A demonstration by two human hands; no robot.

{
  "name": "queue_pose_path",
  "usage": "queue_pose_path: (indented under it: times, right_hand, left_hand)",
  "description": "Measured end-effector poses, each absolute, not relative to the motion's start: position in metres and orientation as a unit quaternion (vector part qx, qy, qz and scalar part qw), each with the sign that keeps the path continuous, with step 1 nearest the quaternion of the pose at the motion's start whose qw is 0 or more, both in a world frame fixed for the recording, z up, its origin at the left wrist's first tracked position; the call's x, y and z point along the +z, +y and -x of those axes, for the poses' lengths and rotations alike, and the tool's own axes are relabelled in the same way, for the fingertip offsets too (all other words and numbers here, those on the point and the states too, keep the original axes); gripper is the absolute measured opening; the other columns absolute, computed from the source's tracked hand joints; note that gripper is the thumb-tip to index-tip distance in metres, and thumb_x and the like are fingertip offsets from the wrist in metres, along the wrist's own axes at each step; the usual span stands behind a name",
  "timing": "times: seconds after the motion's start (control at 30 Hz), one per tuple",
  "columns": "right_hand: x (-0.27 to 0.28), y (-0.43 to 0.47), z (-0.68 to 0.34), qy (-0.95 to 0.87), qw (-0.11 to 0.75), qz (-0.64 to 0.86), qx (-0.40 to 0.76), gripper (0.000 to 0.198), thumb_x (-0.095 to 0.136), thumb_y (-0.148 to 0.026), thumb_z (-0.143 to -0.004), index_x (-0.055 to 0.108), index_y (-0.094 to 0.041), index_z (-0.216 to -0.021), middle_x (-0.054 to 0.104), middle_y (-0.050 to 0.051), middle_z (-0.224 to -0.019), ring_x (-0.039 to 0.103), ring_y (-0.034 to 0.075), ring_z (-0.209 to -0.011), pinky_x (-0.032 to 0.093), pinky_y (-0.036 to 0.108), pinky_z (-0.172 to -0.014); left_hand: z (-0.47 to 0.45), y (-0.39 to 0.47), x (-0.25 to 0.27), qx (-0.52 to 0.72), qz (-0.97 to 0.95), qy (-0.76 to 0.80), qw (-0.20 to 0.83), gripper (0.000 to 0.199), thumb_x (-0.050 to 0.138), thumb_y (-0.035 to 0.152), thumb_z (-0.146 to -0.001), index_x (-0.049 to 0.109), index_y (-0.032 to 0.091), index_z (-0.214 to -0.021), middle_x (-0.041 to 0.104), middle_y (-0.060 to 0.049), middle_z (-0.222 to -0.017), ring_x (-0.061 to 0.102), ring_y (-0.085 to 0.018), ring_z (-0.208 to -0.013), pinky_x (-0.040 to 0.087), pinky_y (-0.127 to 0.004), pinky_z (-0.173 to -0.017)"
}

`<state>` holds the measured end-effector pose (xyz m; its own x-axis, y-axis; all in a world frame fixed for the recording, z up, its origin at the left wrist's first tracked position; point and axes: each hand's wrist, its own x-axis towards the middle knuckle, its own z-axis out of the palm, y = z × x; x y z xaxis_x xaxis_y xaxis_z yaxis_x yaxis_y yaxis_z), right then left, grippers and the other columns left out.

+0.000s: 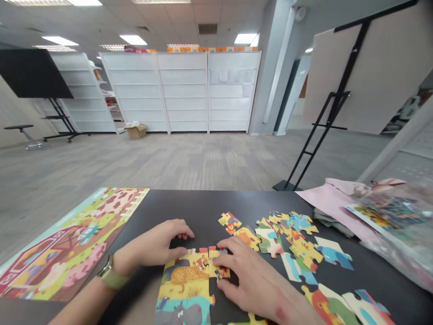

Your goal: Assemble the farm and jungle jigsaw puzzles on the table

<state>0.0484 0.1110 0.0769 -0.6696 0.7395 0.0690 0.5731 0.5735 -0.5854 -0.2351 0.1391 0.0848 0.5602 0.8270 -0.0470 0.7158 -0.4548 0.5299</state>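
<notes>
A partly joined jigsaw puzzle (pixel 189 286) lies in front of me, with a spotted leopard above a grey hippo in blue water. My right hand (pixel 250 275) has its fingertips and thumb around a puzzle piece (pixel 221 272) at the upper right of the joined part, beside the leopard's head. The fingers cover some of that piece. My left hand (pixel 165 243) rests at the upper left edge of the puzzle, thumb touching it, fingers loosely bent and apart from the thumb, holding nothing. Another yellow piece (pixel 252 319) shows at the bottom, partly under my right wrist.
Several loose puzzle pieces (pixel 294 239) lie scattered and overlapping on the right of the dark table (pixel 179 205). A farm picture sheet (pixel 84 230) lies at the left. Pink wrapping (pixel 324 198) and a clear plastic bag (pixel 399 212) sit on the right edge.
</notes>
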Motion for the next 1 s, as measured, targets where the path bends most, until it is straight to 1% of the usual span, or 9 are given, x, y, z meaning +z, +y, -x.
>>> queue_pose_path:
  times: [0.17,0.27,0.4,0.5,0.63,0.7,0.8,0.93,1.0]
  right_hand:
    - [0.081,0.11,-0.05,-0.876,0.153,0.362,0.281,0.02,0.07,-0.026,-0.083,0.078,-0.025,-0.102,0.065,0.007,-0.127,0.056,0.023,-0.122,0.042,0.035,-0.108]
    - [0.083,0.11,-0.049,-0.876,0.15,0.363,0.281,0.02,0.069,-0.027,-0.085,0.078,-0.025,-0.103,0.065,0.008,-0.128,0.056,0.024,-0.122,0.042,0.036,-0.108]
    - [0.081,0.11,-0.048,-0.882,0.148,0.35,0.278,0.022,0.069,-0.025,-0.085,0.078,-0.026,-0.105,0.065,0.007,-0.128,0.055,0.024,-0.122,0.042,0.036,-0.107]
    - [0.078,0.109,-0.046,-0.888,0.147,0.34,0.273,0.022,0.069,-0.024,-0.084,0.078,-0.027,-0.104,0.065,0.006,-0.127,0.055,0.023,-0.121,0.043,0.036,-0.106]
    - [0.076,0.109,-0.045,-0.885,0.154,0.357,0.257,0.016,0.068,-0.025,-0.085,0.079,-0.026,-0.098,0.065,0.005,-0.124,0.057,0.022,-0.116,0.046,0.033,-0.101]
    - [0.076,0.108,-0.045,-0.889,0.155,0.351,0.248,0.015,0.068,-0.028,-0.087,0.078,-0.025,-0.097,0.065,0.005,-0.122,0.057,0.022,-0.115,0.045,0.033,-0.101]
    - [0.074,0.108,-0.045,-0.901,0.156,0.334,0.231,0.016,0.066,-0.032,-0.089,0.077,-0.024,-0.097,0.067,0.005,-0.118,0.058,0.022,-0.112,0.045,0.033,-0.101]
    - [0.07,0.107,-0.041,-0.912,0.15,0.326,0.198,0.016,0.063,-0.031,-0.09,0.075,-0.024,-0.097,0.067,0.005,-0.12,0.058,0.022,-0.113,0.044,0.032,-0.101]
    - [0.07,0.106,-0.04,-0.917,0.144,0.324,0.185,0.016,0.062,-0.03,-0.09,0.075,-0.024,-0.097,0.068,0.004,-0.118,0.059,0.022,-0.111,0.045,0.031,-0.099]
  left_hand:
    - [0.219,0.133,0.085,0.075,-0.856,0.435,0.27,0.04,0.072,0.016,-0.07,0.067,0.025,-0.108,0.062,0.0,-0.097,0.059,-0.019,-0.087,0.045,-0.028,-0.077]
    - [0.219,0.133,0.084,0.076,-0.853,0.438,0.272,0.042,0.073,0.016,-0.069,0.066,0.025,-0.109,0.062,0.001,-0.097,0.058,-0.02,-0.088,0.044,-0.029,-0.079]
    - [0.221,0.133,0.083,0.084,-0.856,0.428,0.278,0.043,0.073,0.017,-0.07,0.066,0.026,-0.112,0.061,0.0,-0.101,0.058,-0.02,-0.091,0.044,-0.029,-0.081]
    - [0.218,0.131,0.083,0.088,-0.855,0.421,0.289,0.043,0.072,0.013,-0.07,0.066,0.026,-0.11,0.061,0.0,-0.104,0.058,-0.02,-0.095,0.045,-0.029,-0.083]
    - [0.215,0.129,0.085,0.091,-0.859,0.409,0.294,0.037,0.068,0.013,-0.074,0.067,0.027,-0.108,0.061,0.0,-0.103,0.058,-0.02,-0.096,0.045,-0.029,-0.086]
    - [0.214,0.128,0.085,0.09,-0.86,0.405,0.297,0.035,0.067,0.014,-0.077,0.067,0.028,-0.109,0.06,0.0,-0.103,0.059,-0.02,-0.096,0.045,-0.029,-0.087]
    - [0.214,0.127,0.084,0.082,-0.861,0.398,0.305,0.031,0.065,0.016,-0.082,0.067,0.029,-0.11,0.059,-0.001,-0.107,0.058,-0.02,-0.1,0.045,-0.029,-0.091]
    - [0.215,0.127,0.079,0.066,-0.864,0.388,0.315,0.028,0.06,0.02,-0.088,0.067,0.031,-0.113,0.057,-0.002,-0.116,0.057,-0.021,-0.108,0.043,-0.028,-0.099]
    - [0.216,0.127,0.076,0.062,-0.865,0.384,0.317,0.029,0.059,0.02,-0.09,0.067,0.032,-0.115,0.057,-0.002,-0.118,0.056,-0.021,-0.111,0.042,-0.029,-0.103]
